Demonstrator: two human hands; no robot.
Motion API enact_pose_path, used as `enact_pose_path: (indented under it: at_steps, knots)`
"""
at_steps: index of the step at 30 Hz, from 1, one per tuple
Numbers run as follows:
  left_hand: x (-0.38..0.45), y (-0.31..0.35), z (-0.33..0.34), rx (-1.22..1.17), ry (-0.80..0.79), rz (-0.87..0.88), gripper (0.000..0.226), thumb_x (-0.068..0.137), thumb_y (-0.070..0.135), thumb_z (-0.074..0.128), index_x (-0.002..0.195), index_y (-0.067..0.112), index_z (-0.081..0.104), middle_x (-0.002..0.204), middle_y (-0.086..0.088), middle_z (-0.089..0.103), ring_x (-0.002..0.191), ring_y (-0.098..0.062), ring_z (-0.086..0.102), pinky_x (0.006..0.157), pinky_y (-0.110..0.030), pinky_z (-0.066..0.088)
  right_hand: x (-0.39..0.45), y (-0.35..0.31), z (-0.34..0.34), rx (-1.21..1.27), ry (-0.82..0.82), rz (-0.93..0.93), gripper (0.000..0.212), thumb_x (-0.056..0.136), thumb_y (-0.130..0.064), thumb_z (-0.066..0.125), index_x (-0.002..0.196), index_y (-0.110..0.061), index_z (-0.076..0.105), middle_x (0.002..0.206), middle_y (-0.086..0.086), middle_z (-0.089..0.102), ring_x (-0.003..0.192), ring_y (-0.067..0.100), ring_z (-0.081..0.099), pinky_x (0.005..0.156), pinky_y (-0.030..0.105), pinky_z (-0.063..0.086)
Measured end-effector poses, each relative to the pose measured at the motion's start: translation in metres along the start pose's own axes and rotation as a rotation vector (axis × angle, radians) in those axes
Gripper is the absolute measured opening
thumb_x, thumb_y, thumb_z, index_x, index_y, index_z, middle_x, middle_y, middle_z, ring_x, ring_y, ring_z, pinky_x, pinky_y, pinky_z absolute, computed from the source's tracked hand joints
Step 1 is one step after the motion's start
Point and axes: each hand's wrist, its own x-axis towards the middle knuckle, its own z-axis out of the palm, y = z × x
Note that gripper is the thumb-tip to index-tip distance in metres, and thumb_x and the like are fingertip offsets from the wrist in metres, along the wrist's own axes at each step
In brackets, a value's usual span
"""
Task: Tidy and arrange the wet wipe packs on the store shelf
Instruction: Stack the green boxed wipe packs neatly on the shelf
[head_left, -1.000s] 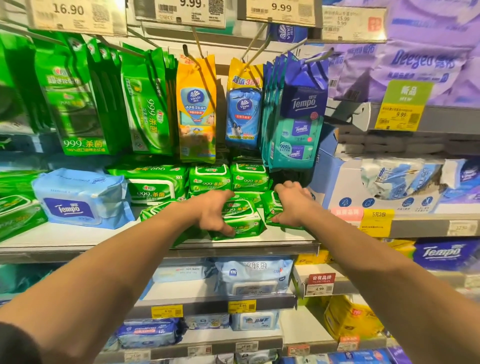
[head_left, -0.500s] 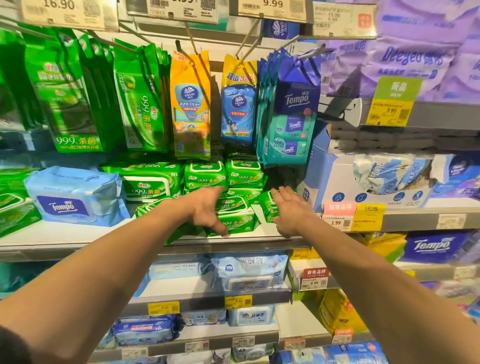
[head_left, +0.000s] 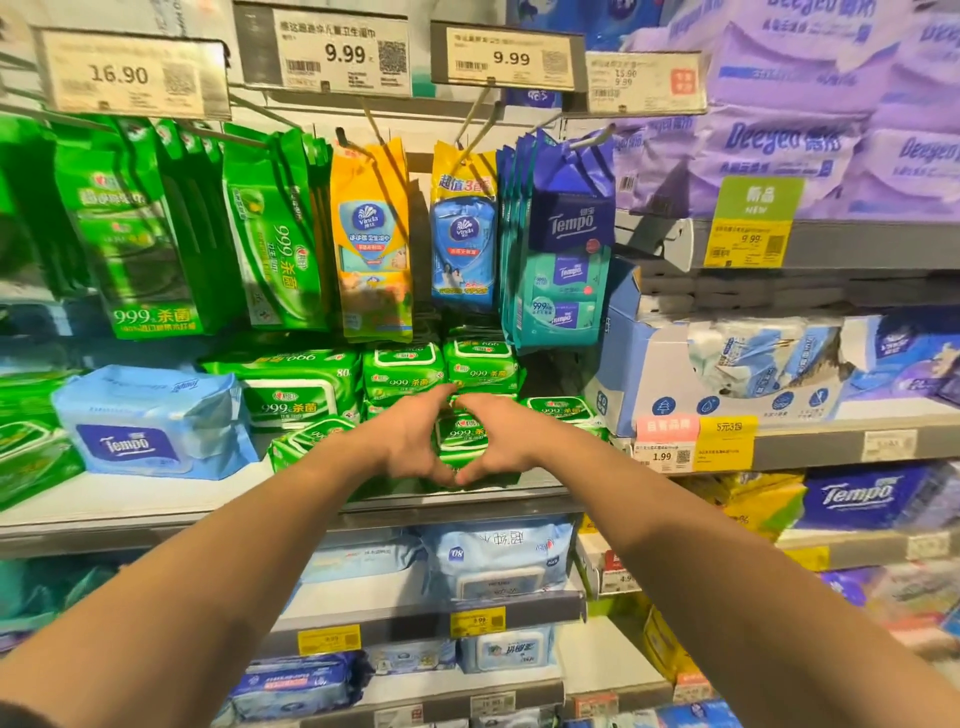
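Note:
Small green wet wipe packs lie piled on the middle shelf (head_left: 156, 512). My left hand (head_left: 413, 436) and my right hand (head_left: 501, 436) meet around one small green pack (head_left: 462, 434) at the shelf front, gripping it from both sides with thumbs and fingertips touching. Two more small green packs (head_left: 402, 371) stand stacked just behind. Another green pack (head_left: 304, 441) lies tilted to the left of my left wrist, and one (head_left: 558, 408) sits to the right. A large green pack (head_left: 291, 395) stands further left.
A light blue Tempo pack (head_left: 150, 423) lies on the left of the shelf. Green, yellow and blue hanging packs (head_left: 371, 239) dangle from hooks above. A blue tissue carton (head_left: 727, 374) borders the right. Lower shelves hold blue packs (head_left: 493, 558).
Both hands have moved toward each other and closed around the single green pack at the shelf front. The camera has drifted slightly downward.

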Motion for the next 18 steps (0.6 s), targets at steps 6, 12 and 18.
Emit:
enact_pose_path:
  at_steps: [6,12,18]
  knots:
    - [-0.032,-0.021,-0.041,0.292,-0.2,-0.113,0.127,0.054,0.062,0.086,0.155,0.023,0.019,0.159,-0.007,0.022,0.144,-0.028,0.022,0.119,-0.042,0.022,0.01,-0.005,0.003,-0.082,-0.101,0.02,0.097,0.077,-0.034,0.082,0.153,-0.015,0.024,0.156,0.008,0.033,0.14,0.029,0.036,0.114,0.038,0.034]
    - [-0.059,-0.045,-0.078,0.472,-0.496,-0.207,0.121,0.072,0.031,0.086,0.156,0.031,-0.001,0.163,0.0,-0.005,0.149,-0.023,0.005,0.118,-0.036,0.014,0.005,-0.008,0.007,-0.159,-0.075,0.017,0.096,0.081,-0.034,0.079,0.155,-0.016,0.02,0.159,0.008,0.027,0.144,0.028,0.029,0.116,0.039,0.03]
    - [-0.069,-0.055,-0.075,0.363,-0.449,-0.168,0.12,0.07,0.017,0.087,0.157,0.028,0.005,0.163,0.002,0.0,0.149,-0.021,0.013,0.118,-0.034,0.022,0.001,-0.01,0.011,-0.127,-0.006,0.039,0.093,0.079,-0.027,0.08,0.152,-0.019,0.024,0.156,0.008,0.033,0.141,0.029,0.033,0.116,0.041,0.031]
